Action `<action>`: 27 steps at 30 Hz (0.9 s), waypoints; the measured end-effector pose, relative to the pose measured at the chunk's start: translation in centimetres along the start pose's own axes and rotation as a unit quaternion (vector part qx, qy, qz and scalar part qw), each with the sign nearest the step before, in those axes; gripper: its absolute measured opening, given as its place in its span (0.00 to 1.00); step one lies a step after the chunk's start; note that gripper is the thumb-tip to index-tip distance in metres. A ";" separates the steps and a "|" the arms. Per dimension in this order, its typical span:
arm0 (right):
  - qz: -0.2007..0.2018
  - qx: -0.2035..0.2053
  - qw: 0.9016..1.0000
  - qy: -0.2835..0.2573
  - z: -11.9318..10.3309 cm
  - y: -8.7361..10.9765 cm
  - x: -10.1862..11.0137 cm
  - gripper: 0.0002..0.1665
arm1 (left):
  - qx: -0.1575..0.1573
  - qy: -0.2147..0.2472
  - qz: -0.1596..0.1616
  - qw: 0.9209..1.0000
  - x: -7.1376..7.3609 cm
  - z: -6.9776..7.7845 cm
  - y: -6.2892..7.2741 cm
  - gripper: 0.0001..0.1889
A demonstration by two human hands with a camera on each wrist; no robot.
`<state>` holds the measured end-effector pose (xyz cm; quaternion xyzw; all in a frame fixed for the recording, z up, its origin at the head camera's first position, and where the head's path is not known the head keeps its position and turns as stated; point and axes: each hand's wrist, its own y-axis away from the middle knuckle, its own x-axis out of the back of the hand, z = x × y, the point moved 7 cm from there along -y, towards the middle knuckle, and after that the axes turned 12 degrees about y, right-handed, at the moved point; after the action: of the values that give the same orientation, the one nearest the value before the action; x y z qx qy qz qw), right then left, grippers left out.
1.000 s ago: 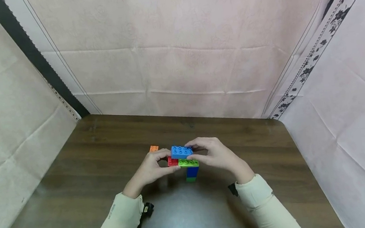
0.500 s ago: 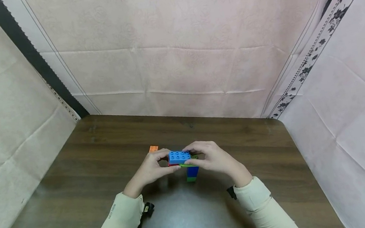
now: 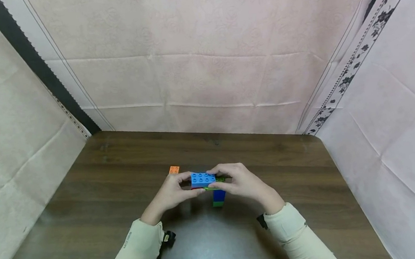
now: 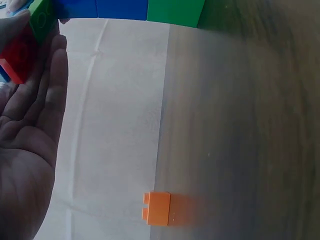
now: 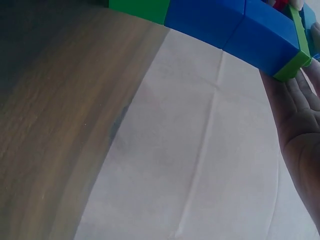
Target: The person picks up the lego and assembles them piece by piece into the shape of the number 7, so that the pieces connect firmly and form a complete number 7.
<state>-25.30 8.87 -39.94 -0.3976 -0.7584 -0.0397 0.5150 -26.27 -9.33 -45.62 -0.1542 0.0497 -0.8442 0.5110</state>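
Note:
A light blue toy building brick (image 3: 203,179) lies over a red brick (image 4: 21,57) and a lime green brick (image 3: 221,179), covering most of both in the head view. My right hand (image 3: 245,183) pinches the light blue brick from the right, thumb in front and fingers behind. From the left, my left hand (image 3: 173,191) holds the red brick, its thumb along the front. Under the lime brick stands a column of dark blue bricks (image 3: 219,195) with a green brick (image 3: 218,204) at the bottom on the table. Whether the light blue brick's studs are fully joined is hidden.
An orange brick (image 3: 174,169) stands on the brown wooden table (image 3: 126,155), just behind my left hand. Pale cloth walls (image 3: 194,80) rise behind the table and on both sides.
My right hand has brought the light blue brick down and slightly left, onto the red and lime bricks, whose studs it now largely hides. My left hand has stayed in place.

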 end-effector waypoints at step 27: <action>0.028 0.005 1.000 0.007 -0.6 0.5 -0.2 0.19 | 0.060 0.112 0.004 0.992 -0.5 -0.5 0.0 0.23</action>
<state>-24.43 8.81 -40.01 -0.4163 -0.7432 -0.0244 0.5232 -26.19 -8.95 -46.20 -0.0270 0.0566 -0.8554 0.5142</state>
